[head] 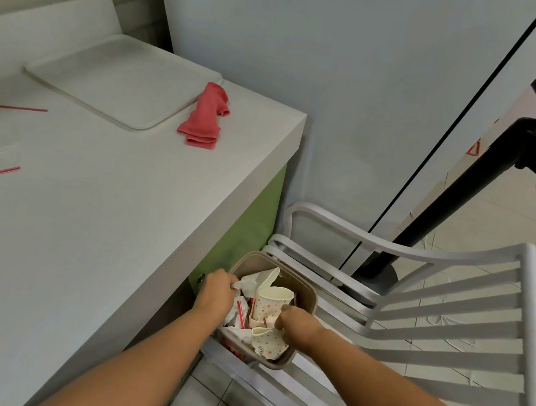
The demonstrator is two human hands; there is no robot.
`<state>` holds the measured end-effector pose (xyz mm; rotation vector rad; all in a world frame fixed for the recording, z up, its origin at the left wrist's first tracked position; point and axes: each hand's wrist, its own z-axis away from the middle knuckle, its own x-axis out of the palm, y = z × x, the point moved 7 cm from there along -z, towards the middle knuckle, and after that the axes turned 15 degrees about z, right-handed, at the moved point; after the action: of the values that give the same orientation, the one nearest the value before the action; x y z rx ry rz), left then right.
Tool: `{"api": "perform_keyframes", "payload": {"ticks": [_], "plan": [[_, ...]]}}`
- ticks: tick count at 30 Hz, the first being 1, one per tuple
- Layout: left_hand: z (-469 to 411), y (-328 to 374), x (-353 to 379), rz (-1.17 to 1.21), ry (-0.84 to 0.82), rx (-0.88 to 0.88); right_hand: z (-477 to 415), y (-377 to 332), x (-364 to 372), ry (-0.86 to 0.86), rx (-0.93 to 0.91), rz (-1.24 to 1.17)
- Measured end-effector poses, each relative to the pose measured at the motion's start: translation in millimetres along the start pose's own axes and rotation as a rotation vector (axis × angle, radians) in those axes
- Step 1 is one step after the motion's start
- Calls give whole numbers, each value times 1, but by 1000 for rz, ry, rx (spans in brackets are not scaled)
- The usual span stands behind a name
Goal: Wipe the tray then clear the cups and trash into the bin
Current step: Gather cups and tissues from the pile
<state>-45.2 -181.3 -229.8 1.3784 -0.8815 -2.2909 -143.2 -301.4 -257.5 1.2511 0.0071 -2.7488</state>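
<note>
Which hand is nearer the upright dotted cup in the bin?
Right. The right hand is just beside the cup; the left hand grips crumpled paper across the bin.

I see the tray (106, 84) at the back of the tabletop (91, 216), the cloth (204, 117) just right of it, and straws (10, 106) at the left edge. Right of the tabletop and lower, the bin (311, 294) sits on the chair (446, 323), with cups (270, 303) and paper (249, 282) inside.
</note>
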Motion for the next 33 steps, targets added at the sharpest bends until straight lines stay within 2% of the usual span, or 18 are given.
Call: {"api": "perform_keyframes", "payload": {"ticks": [3,9,14,22,26,29,33], "plan": [[0,-8,6,-41,-18,-18,-2,0,1,-11,11,3],[7,-15,25,-27,-251,-164,3,4,-1,-47,20,25],[7,0,11,-17,-238,-156,5,9,-23,-75,36,119],[13,50,-20,-195,-239,-66,21,2,-102,-106,62,96],[22,94,-65,-117,-81,131,24,-1,-144,-161,54,119],[34,114,-120,18,136,282,29,-11,-190,-89,41,130],[45,107,-186,86,368,324,40,-41,-250,48,-15,147]]}}
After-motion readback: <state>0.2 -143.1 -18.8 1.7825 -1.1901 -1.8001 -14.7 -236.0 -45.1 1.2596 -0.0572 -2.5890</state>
